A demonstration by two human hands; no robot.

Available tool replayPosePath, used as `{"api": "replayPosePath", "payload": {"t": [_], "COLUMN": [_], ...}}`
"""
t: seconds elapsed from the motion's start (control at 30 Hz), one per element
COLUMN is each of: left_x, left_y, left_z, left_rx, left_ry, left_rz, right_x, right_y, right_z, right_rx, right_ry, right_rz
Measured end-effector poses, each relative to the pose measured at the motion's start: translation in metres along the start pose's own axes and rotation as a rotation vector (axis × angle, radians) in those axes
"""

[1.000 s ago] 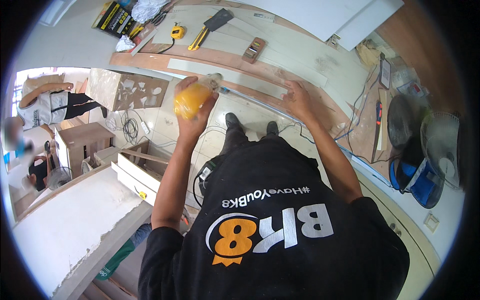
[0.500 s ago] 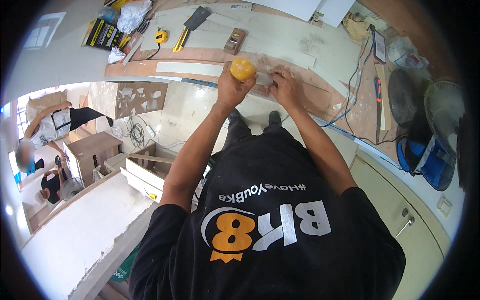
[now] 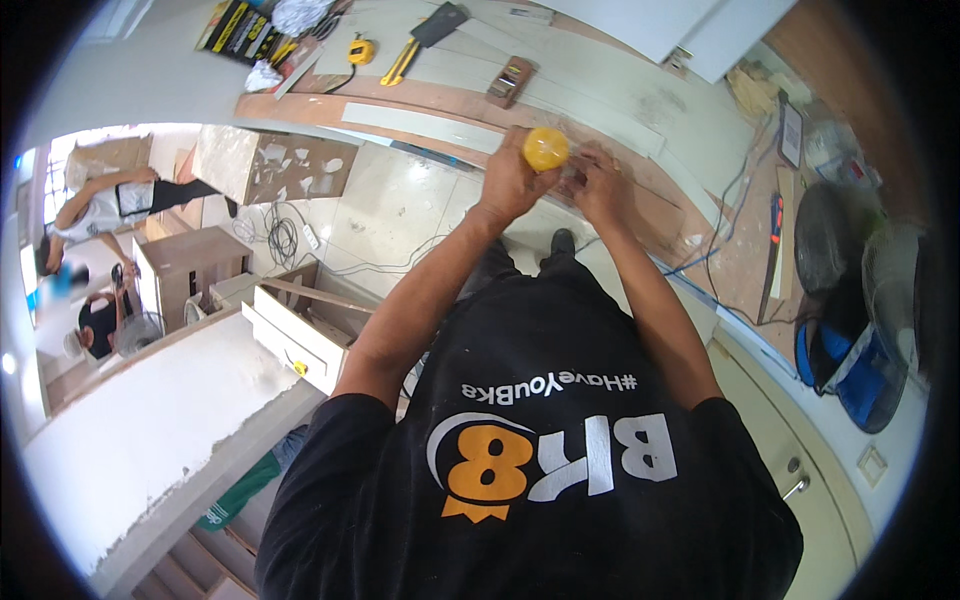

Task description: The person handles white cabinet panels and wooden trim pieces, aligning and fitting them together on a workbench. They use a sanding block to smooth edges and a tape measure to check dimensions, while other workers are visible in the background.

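My left hand (image 3: 515,180) is wrapped round a yellow round-ended bottle (image 3: 546,149), its shiny rounded end facing up; its lower part is hidden. Close beside it, my right hand (image 3: 603,187) has its fingers bent in over the workbench's near edge, and what they hold, if anything, cannot be made out. Beneath both hands runs a brown board (image 3: 650,212) along that edge. Just beyond the bottle lies a small wooden hand plane (image 3: 511,82). A long pale strip (image 3: 425,127) stretches along the bench to the left of my hands.
Farther left lie a yellow utility knife (image 3: 400,62), a black flat tool (image 3: 440,24) and a tape measure (image 3: 361,48). Cables (image 3: 735,210), a red-blue cutter (image 3: 776,218) and a fan (image 3: 890,290) are at the right. Two people (image 3: 105,205) are at the far left.
The whole view has shifted, so the bench things sit farther right. My left hand and the yellow bottle have moved slightly right, closer to my right hand.
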State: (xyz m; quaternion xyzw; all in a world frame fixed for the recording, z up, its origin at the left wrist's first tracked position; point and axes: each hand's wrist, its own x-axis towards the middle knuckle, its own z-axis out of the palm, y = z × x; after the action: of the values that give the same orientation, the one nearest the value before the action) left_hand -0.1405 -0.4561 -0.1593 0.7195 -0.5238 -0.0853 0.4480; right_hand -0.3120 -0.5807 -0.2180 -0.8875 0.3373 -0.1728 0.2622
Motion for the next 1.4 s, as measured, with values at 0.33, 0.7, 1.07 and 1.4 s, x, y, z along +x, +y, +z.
{"api": "replayPosePath", "payload": {"t": [0.33, 0.7, 1.07, 1.4], "left_x": [0.020, 0.017, 0.006, 0.020], "left_y": [-0.077, -0.097, -0.114, -0.128], "left_z": [-0.109, -0.151, -0.153, -0.174], "left_rx": [0.007, 0.182, 0.189, 0.282], "left_ry": [0.216, 0.240, 0.228, 0.344], "left_rz": [-0.227, -0.213, -0.263, -0.262], "right_x": [0.001, 0.005, 0.012, 0.012], "right_y": [0.006, 0.004, 0.003, 0.000], "right_z": [0.001, -0.001, 0.001, -0.001], "right_rx": [0.054, 0.053, 0.024, 0.005], "right_ry": [0.010, -0.004, -0.045, -0.064], "right_rz": [-0.063, -0.102, -0.119, -0.106]}}
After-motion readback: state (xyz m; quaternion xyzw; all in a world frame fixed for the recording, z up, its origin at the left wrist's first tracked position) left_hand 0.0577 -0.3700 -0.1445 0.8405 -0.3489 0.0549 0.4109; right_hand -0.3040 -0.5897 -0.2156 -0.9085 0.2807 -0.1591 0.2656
